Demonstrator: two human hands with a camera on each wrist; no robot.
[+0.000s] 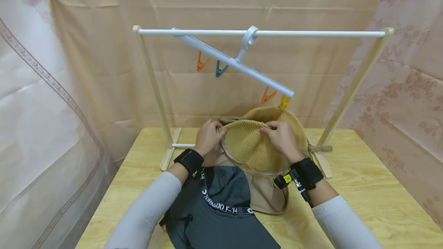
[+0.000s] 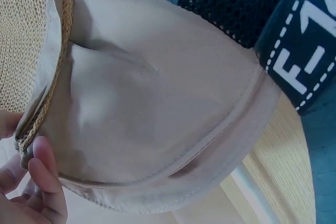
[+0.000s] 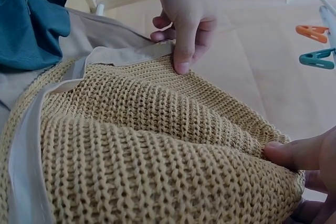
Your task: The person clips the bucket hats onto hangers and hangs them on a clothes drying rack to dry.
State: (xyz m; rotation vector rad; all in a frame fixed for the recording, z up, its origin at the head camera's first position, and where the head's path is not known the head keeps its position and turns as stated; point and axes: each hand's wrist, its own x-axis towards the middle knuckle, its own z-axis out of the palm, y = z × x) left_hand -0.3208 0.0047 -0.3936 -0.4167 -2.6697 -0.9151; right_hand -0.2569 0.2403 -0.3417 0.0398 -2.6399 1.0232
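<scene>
A woven straw hat (image 1: 254, 145) hangs partly from a yellow clip (image 1: 284, 102) at the low right end of a tilted white hanger (image 1: 221, 55). My left hand (image 1: 208, 137) pinches the hat's left edge, where a pale inner band shows; in the left wrist view its fingers (image 2: 47, 182) close on that braided edge. My right hand (image 1: 282, 137) pinches the woven fabric further right, thumb on the near side in the right wrist view. Beneath lies a beige fabric hat (image 1: 266, 193). A dark grey-blue cap (image 1: 221, 218) with a lettered band lies in front.
The hanger hooks over the white bar (image 1: 311, 34) of a wooden-legged rack. Two orange clips, one at left (image 1: 202, 61) and one nearer the right (image 1: 268, 95), and a teal clip (image 1: 220, 69) hang from it. The rack stands on a wooden table (image 1: 363, 187) before a beige curtain.
</scene>
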